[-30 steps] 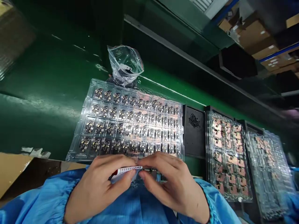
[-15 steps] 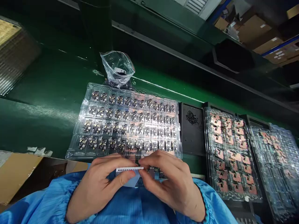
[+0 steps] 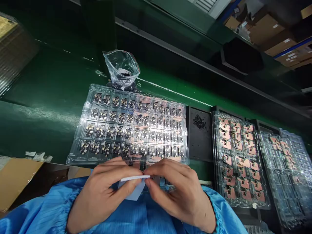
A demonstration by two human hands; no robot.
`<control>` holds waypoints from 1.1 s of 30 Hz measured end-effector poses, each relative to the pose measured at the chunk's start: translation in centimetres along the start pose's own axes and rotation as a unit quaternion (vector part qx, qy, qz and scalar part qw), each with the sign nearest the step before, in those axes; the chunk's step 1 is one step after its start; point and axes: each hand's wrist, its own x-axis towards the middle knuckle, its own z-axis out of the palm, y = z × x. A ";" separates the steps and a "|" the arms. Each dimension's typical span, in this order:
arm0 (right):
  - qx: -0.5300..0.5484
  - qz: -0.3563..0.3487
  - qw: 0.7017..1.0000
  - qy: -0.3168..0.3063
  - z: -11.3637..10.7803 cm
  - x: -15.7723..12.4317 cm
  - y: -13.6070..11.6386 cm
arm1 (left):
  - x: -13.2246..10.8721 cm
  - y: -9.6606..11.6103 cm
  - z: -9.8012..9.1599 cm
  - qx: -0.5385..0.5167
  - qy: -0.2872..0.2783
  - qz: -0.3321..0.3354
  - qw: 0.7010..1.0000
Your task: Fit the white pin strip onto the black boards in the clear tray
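My left hand (image 3: 107, 190) pinches a folded white sheet (image 3: 134, 191) between thumb and fingers, in front of my body. Its thick upper edge runs level, and a pale flap hangs below the thumb. At the right end of that edge, my right hand (image 3: 174, 191) has its thumb and fingertips closed together. Whether they grip the sheet or some small part is hidden. Just beyond both hands lies a clear plastic tray (image 3: 73, 156) with rows of small dark circuit boards (image 3: 98, 131). A few more parts show partly behind my right fingers.
An open clear zip bag (image 3: 123, 70) of black bits stands behind the tray. To the right are a black tray (image 3: 200, 143) with a small black heap, a clear tray of copper-coloured parts (image 3: 242, 162) and another clear tray (image 3: 280, 182). A cardboard box (image 3: 19, 182) sits lower left.
The white sheet has tilted, so the holes along its edge hardly show and more of the hanging flap is visible. Both hands stay in nearly the same place; the view has shifted slightly.
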 end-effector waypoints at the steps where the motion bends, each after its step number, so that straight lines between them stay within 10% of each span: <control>1: -0.006 -0.001 1.000 0.000 0.0 0.0 -0.1 | 0.0 0.1 0.0 -0.003 -0.001 0.001 1.000; 14: -0.264 -0.126 0.956 0.008 0.1 0.6 -1.0 | -0.1 -0.2 0.6 0.009 0.045 0.022 0.999; 23: -0.208 -0.072 0.975 -0.012 -1.7 1.2 -1.7 | 0.7 -0.2 -0.3 0.024 0.014 -0.020 0.999; 29: -0.147 0.090 0.981 -0.086 -4.5 7.3 0.2 | 1.7 -0.7 -1.8 0.125 -0.075 -0.102 0.984; 33: -0.203 0.048 0.970 -0.127 -2.0 12.1 3.7 | 3.7 -1.5 -2.2 0.206 -0.069 -0.100 0.971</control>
